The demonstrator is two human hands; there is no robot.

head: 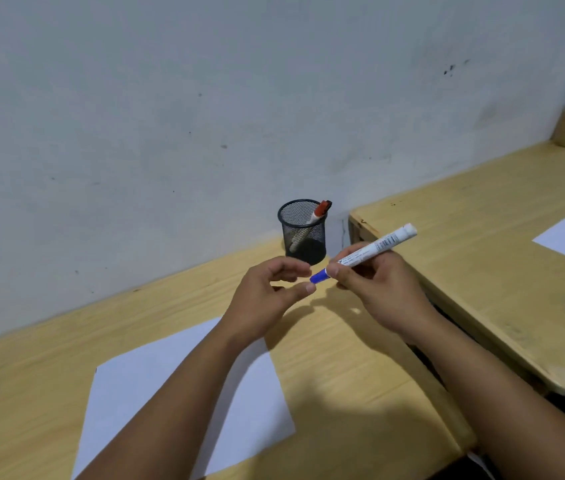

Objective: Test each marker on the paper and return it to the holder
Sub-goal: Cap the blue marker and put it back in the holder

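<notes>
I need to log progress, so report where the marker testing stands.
Done: nothing visibly; the paper shows no marks. In hand: the right hand holds the blue marker, still capped, with the left hand open at its cap. Left: testing it, returning it to the mesh holder, then the red marker there.

White marker (374, 250) with blue cap (320, 276), black mesh holder (303, 233), red-capped marker (321, 210), white paper (184, 393).

Printed label on white barrel of blue-capped marker (374, 251), held in right hand (374, 289): barcode block toward the rear end, then several lines of small dark print toward the cap, all too blurred to read. No legible text, brand, number or sign elsewhere.
</notes>
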